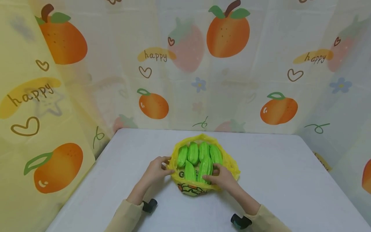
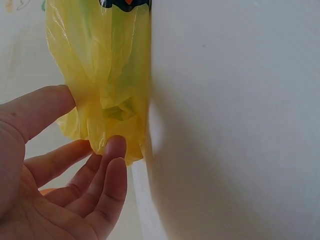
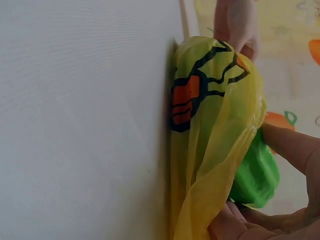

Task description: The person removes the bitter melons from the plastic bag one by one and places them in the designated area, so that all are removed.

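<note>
As a pair of pale sleeves (image 1: 123, 217) reaches over the white desk (image 1: 266, 164), the right hand (image 1: 223, 178) grasps a green cucumber (image 1: 205, 167) between its fingers, inside the near right part of an open yellow bag (image 1: 232, 164). The left hand (image 1: 154, 169) curls its fingers about the bag's left side (loosely, it seems). More cucumbers (image 1: 193, 153) lie farther back inside; beyond hangs an orange-printed cloth (image 1: 246, 77).

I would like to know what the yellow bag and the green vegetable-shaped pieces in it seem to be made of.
Yellow bag: most likely thin plastic film, slightly shiny; it wrinkles in fine folds, and green shows through it.
Green pieces: perhaps moulded plastic or coated foam, glossy, judging by their even bright green and the highlights; the pictures do not settle which.
</note>
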Available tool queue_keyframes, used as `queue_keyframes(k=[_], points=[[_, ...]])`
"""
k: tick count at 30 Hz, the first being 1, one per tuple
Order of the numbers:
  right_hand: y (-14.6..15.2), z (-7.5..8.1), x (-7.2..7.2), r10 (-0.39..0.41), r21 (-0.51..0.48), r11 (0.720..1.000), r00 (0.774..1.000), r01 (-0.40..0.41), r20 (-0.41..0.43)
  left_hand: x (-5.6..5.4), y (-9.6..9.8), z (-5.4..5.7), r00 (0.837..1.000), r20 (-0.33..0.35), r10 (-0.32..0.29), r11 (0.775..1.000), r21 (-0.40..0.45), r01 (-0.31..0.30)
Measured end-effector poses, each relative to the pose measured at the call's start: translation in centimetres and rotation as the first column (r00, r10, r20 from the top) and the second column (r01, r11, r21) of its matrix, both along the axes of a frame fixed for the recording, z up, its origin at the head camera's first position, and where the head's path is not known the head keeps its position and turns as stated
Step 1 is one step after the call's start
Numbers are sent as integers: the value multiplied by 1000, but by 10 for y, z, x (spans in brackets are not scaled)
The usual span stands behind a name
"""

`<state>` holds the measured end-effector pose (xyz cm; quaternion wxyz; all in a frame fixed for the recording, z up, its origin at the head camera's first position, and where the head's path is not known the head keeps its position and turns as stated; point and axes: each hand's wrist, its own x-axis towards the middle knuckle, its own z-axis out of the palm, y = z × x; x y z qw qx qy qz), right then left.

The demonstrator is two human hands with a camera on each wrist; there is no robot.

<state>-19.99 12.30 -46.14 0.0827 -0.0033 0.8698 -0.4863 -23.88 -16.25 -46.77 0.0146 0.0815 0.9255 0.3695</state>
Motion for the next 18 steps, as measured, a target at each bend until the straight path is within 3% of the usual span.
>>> queue_keyframes(k=[8, 18], points=[[4, 9, -3, -12, -30, 999, 1000, 12, 13, -1, -1, -1, 1000, -17, -7, 1000, 2, 7], [15, 24, -6, -15, 7, 1000, 1000, 15, -6, -1, -2, -2, 999, -33, -11, 1000, -9, 11]])
